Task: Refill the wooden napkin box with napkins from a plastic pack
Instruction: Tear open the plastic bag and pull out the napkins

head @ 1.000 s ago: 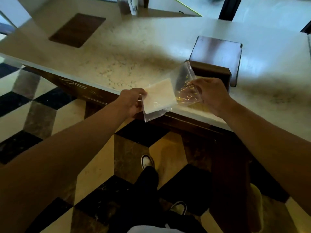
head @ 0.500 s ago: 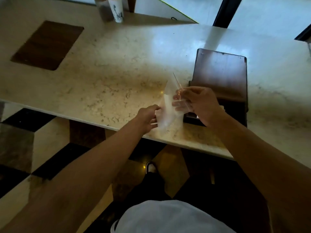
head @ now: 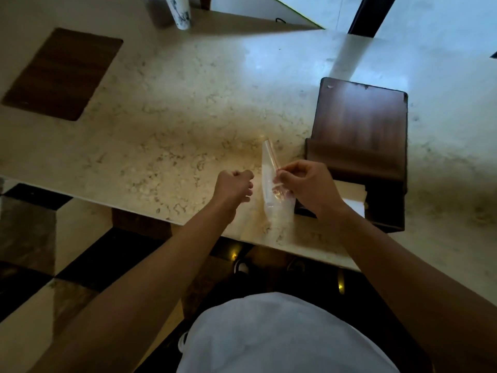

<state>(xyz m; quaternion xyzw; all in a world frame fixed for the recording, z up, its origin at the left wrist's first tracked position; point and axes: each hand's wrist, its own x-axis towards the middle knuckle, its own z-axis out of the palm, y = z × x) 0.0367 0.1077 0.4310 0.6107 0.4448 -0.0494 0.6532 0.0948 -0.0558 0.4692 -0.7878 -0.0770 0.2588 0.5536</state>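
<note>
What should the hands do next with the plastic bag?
Probably set the plastic pack aside. It looks empty, pinched in the right hand, while white napkins already lie in the open wooden box. The left hand is a closed fist beside it.

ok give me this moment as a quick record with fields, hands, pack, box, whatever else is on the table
left hand: closed in a fist beside the pack, not clearly touching it
right hand: pinching the plastic pack
plastic pack: clear, red strip along its top, held upright over the table's near edge
wooden box: lid open, white napkins showing inside
table: pale marble
mat: dark brown, far left
cup: white, patterned, far edge
</note>
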